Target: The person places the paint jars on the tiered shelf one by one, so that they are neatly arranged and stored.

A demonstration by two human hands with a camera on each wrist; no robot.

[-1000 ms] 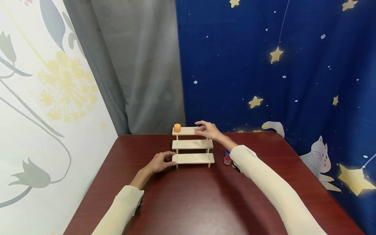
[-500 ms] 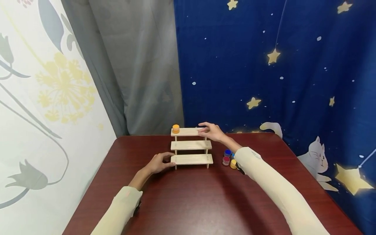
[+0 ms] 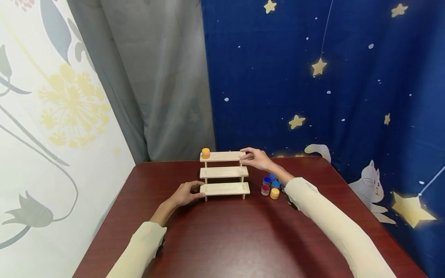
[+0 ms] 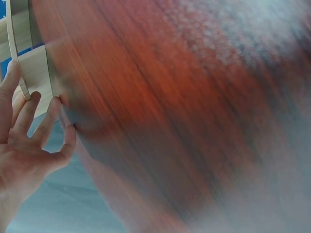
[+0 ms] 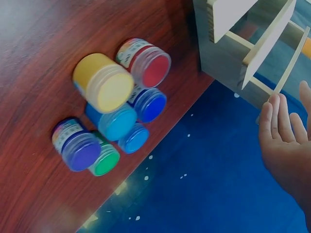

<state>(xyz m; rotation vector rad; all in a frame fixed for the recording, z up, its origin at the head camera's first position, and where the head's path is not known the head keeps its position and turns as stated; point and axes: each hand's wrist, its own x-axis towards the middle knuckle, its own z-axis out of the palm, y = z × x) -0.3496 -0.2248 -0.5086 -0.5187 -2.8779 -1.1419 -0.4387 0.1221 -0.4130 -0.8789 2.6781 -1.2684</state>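
A three-tier wooden display stand (image 3: 225,188) stands on the table. My left hand (image 3: 184,194) holds the left end of its lowest board, thumb at the front edge and fingers behind; the left wrist view shows that hand (image 4: 34,145) at the board's end. At the top board's right end, my right hand (image 3: 260,159) has its thumb and fingers about the edges. In the right wrist view, that hand's fingertips (image 5: 275,99) meet the board's end. An orange-lidded paint jar (image 3: 206,153) sits at the top board's left end.
Several paint jars stand grouped right of the stand, among them a yellow jar (image 5: 104,82), a red jar (image 5: 146,63) and a purple jar (image 5: 77,145). The dark red table (image 3: 215,239) ends just behind the stand, against a blue starry curtain (image 3: 264,85).
My right hand has slid rightward along the top board to its end, and its sleeve has uncovered more jars. My left hand stays at the lowest board's left end. The view has shifted slightly.
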